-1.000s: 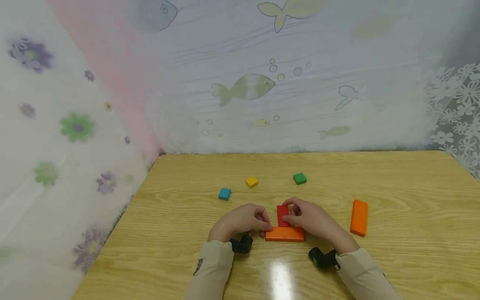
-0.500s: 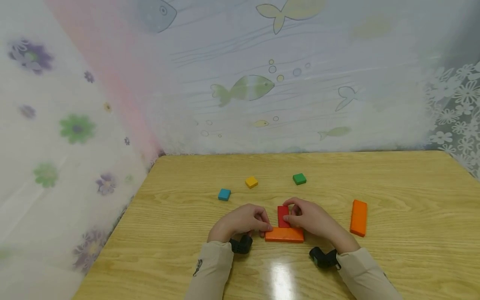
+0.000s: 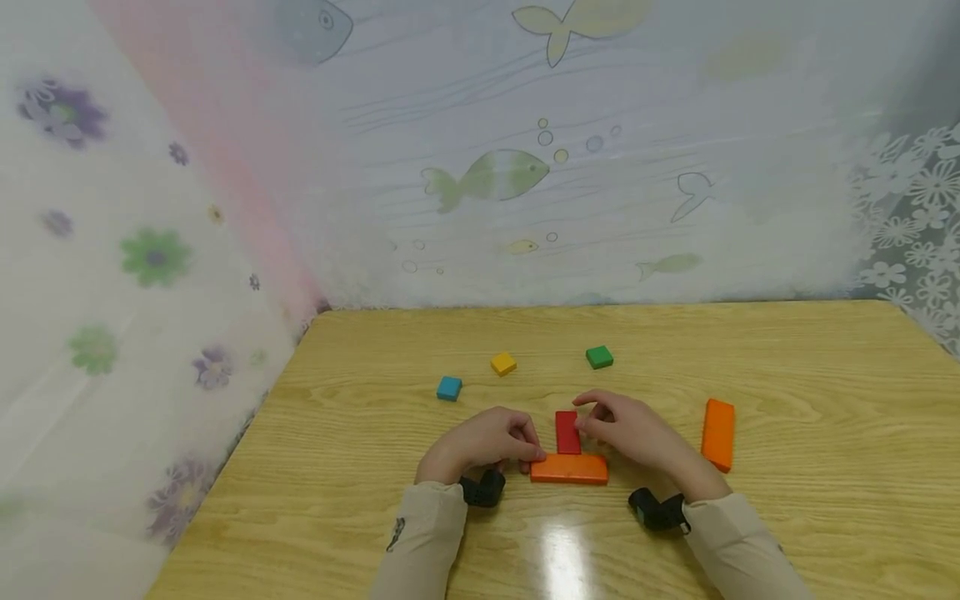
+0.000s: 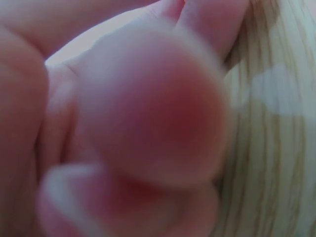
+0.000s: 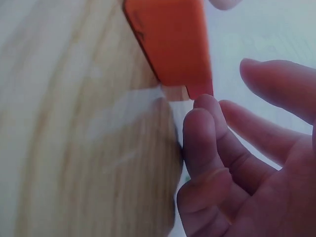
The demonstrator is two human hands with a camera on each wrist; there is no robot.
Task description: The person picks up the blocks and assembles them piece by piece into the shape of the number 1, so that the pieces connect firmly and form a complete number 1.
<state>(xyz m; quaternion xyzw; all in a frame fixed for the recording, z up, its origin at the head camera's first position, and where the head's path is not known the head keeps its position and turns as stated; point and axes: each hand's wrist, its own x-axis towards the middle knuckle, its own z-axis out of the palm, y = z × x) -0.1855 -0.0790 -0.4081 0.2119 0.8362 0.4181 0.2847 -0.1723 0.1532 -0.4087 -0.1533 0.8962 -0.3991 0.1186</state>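
An orange rectangular block (image 3: 569,469) lies crosswise on the table in front of me. Behind its middle, end-on to it, lies a smaller red rectangular block (image 3: 567,432); together they form an upside-down T. My left hand (image 3: 487,439) grips the orange block's left end with thumb and fingers; curled fingers (image 4: 153,103) fill the left wrist view and hide the block there. To the right of the red block is my right hand (image 3: 633,429), its thumb and forefinger apart. The right wrist view shows the orange block (image 5: 173,42) beyond the fingers, with a corner of the red block (image 5: 201,90).
Another orange block (image 3: 717,435) lies lengthwise to the right. Farther back are small square blocks: blue (image 3: 449,388), yellow (image 3: 503,363) and green (image 3: 599,357). A fish-patterned curtain (image 3: 487,225) hangs behind the wooden table (image 3: 315,500).
My right hand has let go of the red block and moved slightly right, its fingers spreading. My left hand and both blocks have stayed in place.
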